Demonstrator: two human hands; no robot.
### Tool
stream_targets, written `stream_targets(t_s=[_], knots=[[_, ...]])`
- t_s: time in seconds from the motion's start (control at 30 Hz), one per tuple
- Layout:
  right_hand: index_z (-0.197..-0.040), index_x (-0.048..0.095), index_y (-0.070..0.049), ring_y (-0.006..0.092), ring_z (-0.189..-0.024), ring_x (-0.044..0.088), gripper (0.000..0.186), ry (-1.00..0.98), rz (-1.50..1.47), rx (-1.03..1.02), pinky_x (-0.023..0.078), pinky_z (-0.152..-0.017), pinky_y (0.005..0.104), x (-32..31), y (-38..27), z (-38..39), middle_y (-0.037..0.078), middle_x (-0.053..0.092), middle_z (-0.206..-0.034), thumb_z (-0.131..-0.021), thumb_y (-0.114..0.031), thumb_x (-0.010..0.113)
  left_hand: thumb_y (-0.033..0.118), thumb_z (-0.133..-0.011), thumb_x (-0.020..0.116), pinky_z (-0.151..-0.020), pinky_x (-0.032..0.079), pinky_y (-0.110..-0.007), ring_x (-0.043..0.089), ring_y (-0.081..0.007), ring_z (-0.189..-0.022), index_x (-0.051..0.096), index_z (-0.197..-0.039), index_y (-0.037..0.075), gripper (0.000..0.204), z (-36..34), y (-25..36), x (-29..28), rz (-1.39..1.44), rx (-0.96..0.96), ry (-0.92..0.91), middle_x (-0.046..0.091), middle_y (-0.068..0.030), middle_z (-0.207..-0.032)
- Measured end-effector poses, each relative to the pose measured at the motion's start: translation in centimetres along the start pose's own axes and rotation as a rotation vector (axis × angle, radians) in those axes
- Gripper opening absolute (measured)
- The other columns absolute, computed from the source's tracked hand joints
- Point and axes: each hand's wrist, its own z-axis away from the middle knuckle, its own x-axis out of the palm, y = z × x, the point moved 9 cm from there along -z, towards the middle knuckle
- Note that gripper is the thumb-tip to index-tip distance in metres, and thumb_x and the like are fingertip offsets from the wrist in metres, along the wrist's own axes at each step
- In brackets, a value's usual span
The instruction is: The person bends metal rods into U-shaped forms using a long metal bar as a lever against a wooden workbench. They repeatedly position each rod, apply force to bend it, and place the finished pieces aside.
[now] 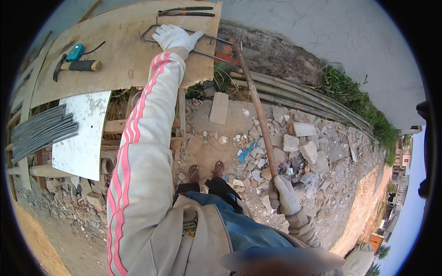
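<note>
My left hand (174,37), in a white knit glove, lies flat on a bent steel rod (148,33) on the plywood board (119,27). Its fingers and thumb are stretched out over the rod. The rod forms a long, narrow loop reaching past the board's right edge. My right hand (284,197), gloved too, is closed round the lower end of a long rusty metal bar (256,103). The bar slants up to the rod at the board's right side; how the two meet there is unclear. Pincers (186,11) with dark handles lie just beyond my left hand.
A hammer (78,66) and a teal tape measure (75,52) lie at the board's left. Cut steel rods (43,131) lie bundled beside a white panel (83,133). Bamboo poles (304,96) run along the wall. Rubble (291,143) covers the ground near my feet.
</note>
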Motion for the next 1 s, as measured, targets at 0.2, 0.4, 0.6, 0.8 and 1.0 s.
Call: stream_targets(t_s=[0.2, 0.4, 0.6, 0.8, 1.0], knots=[[-0.1, 0.05, -0.013, 0.0103, -0.043, 0.036, 0.034, -0.094, -0.206, -0.013, 0.029, -0.039, 0.0263, 5.6, 3.3, -1.1, 0.0, 0.045, -0.064, -0.109, -0.045, 0.056, 0.095, -0.074, 0.054, -0.11, 0.029, -0.051, 0.048, -0.0374, -0.135, 0.057, -0.142, -0.006, 0.121, 0.1, 0.0, -0.2, -0.004, -0.02, 0.021, 0.056, -0.0218, -0.141], [-0.1, 0.048, -0.013, 0.0108, -0.043, 0.038, 0.029, -0.119, -0.325, 0.03, 0.032, -0.039, 0.0273, 10.1, 5.2, -1.3, 0.0, 0.045, -0.064, -0.109, -0.039, 0.058, 0.094, -0.076, 0.054, -0.113, 0.028, -0.052, 0.047, -0.0393, -0.135, 0.056, -0.142, -0.006, 0.12, 0.0, 0.0, 0.3, 0.02, -0.004, -0.042, 0.055, -0.023, -0.142], [-0.099, 0.049, -0.013, 0.0108, -0.045, 0.039, 0.028, -0.182, -0.372, 0.045, 0.032, -0.04, 0.0274, 11.7, 5.4, -1.4, 0.0, 0.044, -0.065, -0.11, -0.038, 0.056, 0.094, -0.075, 0.054, -0.108, 0.03, -0.054, 0.048, -0.0382, -0.133, 0.06, -0.138, -0.005, 0.118, 0.0, 0.3, 0.5, 0.006, 0.035, 0.04, 0.058, -0.0226, -0.137], [-0.098, 0.051, -0.012, 0.012, -0.041, 0.035, 0.034, -0.517, -0.548, 0.12, 0.027, -0.038, 0.0285, 11.3, 4.2, -2.1, 0.0, 0.039, -0.061, -0.111, -0.044, 0.051, 0.094, -0.075, 0.054, -0.109, 0.029, -0.057, 0.047, -0.0409, -0.133, 0.058, -0.141, -0.005, 0.119, -0.3, 0.1, 0.9, 0.035, 0.014, 0.022, 0.057, -0.0236, -0.138], [-0.095, 0.054, -0.011, 0.0116, -0.039, 0.031, 0.046, -0.459, -0.49, 0.126, 0.022, -0.035, 0.0284, 9.0, 5.0, -2.3, -0.001, 0.035, -0.058, -0.11, -0.054, 0.045, 0.092, -0.076, 0.055, -0.112, 0.029, -0.059, 0.047, -0.0429, -0.133, 0.06, -0.139, -0.006, 0.117, -0.5, 0.2, 0.9, 0.015, 0.05, -0.043, 0.057, -0.0246, -0.139]])
